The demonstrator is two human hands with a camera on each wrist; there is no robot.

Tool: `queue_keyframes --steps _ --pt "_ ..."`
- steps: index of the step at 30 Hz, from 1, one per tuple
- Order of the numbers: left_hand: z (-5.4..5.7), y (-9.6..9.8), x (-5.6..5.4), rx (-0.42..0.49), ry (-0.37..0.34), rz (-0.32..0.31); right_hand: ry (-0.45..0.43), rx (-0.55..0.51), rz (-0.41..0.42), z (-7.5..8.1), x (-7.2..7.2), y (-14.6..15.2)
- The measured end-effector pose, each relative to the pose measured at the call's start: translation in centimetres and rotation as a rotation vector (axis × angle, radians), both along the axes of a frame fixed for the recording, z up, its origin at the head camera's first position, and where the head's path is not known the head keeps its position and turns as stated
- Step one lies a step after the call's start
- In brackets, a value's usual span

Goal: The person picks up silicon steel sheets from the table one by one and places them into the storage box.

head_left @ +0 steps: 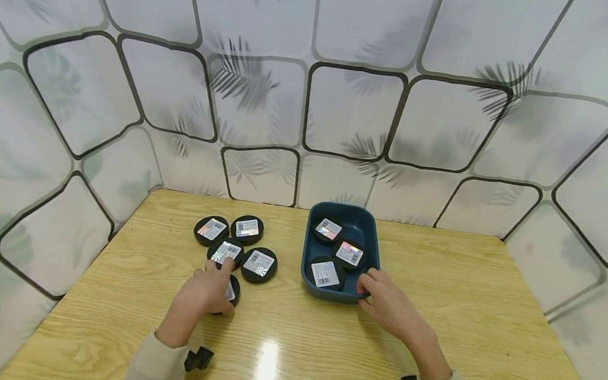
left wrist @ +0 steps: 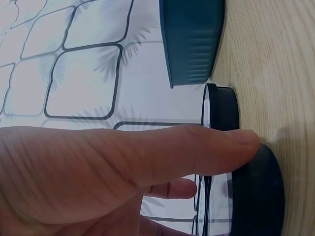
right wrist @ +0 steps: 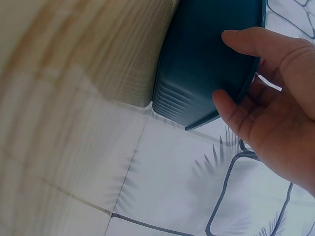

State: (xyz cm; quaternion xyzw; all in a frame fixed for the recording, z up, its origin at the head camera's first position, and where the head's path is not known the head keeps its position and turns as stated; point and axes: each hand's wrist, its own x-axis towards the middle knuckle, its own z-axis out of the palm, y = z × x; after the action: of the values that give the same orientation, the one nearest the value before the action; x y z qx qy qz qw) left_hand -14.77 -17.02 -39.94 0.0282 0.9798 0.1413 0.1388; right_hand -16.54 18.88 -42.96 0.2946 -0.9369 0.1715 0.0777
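Note:
My left hand (head_left: 207, 292) is over the nearest flat black round container (head_left: 232, 291), thumb at its near side and fingertips at its far side. In the left wrist view the thumb (left wrist: 197, 150) lies against the container's black side (left wrist: 261, 191); part of its labelled top is hidden. My right hand (head_left: 388, 302) grips the near right corner of a dark blue plastic bin (head_left: 370, 230), with fingers inside the rim and thumb outside. In the right wrist view the thumb (right wrist: 246, 42) presses on the bin's outer wall (right wrist: 197, 64).
Several more black round containers with white labels, such as one on the right (head_left: 258, 266), lie just beyond the left hand. Three like them, one at the front (head_left: 326, 274), lie label up in the bin. A patterned white wall (head_left: 267, 111) borders the wooden table (head_left: 283, 330).

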Motion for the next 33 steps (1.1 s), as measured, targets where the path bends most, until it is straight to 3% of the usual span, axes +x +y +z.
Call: queue_keyframes --steps 22,33 --pt "-0.22 -0.10 -0.07 0.000 -0.018 -0.002 -0.025 0.024 -0.027 -0.10 -0.05 -0.09" --pt "0.08 -0.08 -0.10 0.027 0.022 -0.029 -0.026 0.019 -0.020 -0.30 -0.16 0.03"
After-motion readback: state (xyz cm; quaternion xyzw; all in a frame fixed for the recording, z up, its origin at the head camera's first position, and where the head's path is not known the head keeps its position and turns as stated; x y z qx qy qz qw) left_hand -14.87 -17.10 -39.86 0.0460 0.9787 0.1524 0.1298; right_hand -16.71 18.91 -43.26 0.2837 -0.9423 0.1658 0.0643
